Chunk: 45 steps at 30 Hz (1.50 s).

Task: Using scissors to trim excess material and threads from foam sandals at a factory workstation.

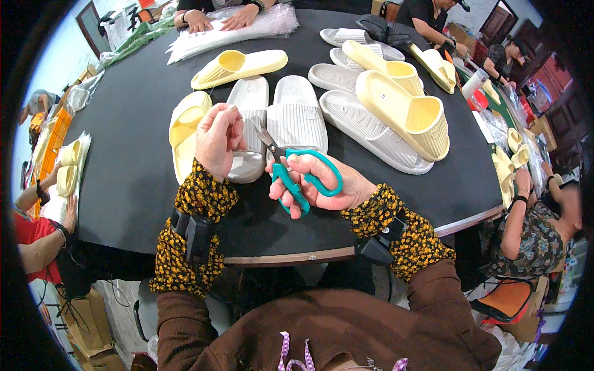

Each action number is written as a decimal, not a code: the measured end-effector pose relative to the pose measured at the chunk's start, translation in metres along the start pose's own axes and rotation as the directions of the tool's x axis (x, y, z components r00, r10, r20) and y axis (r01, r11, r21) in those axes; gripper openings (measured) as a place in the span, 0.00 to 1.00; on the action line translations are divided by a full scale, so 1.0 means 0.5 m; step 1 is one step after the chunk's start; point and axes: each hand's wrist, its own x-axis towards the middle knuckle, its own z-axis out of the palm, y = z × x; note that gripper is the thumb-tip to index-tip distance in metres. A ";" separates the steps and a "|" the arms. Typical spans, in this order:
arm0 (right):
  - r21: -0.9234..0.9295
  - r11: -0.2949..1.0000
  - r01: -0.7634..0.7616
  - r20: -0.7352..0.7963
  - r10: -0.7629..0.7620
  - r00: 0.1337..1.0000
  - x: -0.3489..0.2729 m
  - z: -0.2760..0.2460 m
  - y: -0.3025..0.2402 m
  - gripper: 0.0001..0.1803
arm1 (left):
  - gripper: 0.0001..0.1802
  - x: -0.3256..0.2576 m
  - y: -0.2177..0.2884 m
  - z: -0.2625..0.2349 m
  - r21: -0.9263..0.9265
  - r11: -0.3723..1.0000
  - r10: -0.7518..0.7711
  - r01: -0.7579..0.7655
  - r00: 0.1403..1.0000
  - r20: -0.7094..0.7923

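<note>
My right hand (334,180) grips a pair of scissors (273,148) with teal handles, fingers through the loops. The blades are spread a little and point up and left toward my left hand (215,137). That hand is closed in a pinch; what lies between its fingertips is too small to make out. Beneath and beyond the hands, a left grey slide sandal (249,94) and a right grey slide sandal (298,120) lie side by side, the left one partly hidden by my hand. A pale yellow slide (184,117) lies beside my left hand, and another yellow slide (238,67) lies farther back.
To the right, yellow slides (405,111) and grey slides (374,137) overlap in a pile, with a black shoe (383,29) behind. Clear plastic bags (232,34) lie under a co-worker's hands across the black table (133,142). Other people work at both sides.
</note>
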 end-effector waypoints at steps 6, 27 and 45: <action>-0.020 1.000 0.000 -0.053 -0.001 0.999 0.008 -0.005 0.006 0.20 | 0.07 0.000 -0.001 -0.002 -0.026 1.000 -0.014 0.014 1.000 0.007; 0.087 0.996 0.014 -0.049 -0.009 0.999 0.011 0.001 0.026 0.19 | 0.08 0.002 -0.002 -0.004 -0.016 1.000 -0.008 0.008 1.000 0.014; 0.111 0.993 0.044 -0.125 -0.030 0.992 0.011 0.001 0.026 0.16 | 0.08 0.004 0.003 0.002 -0.016 1.000 -0.007 0.008 0.999 0.040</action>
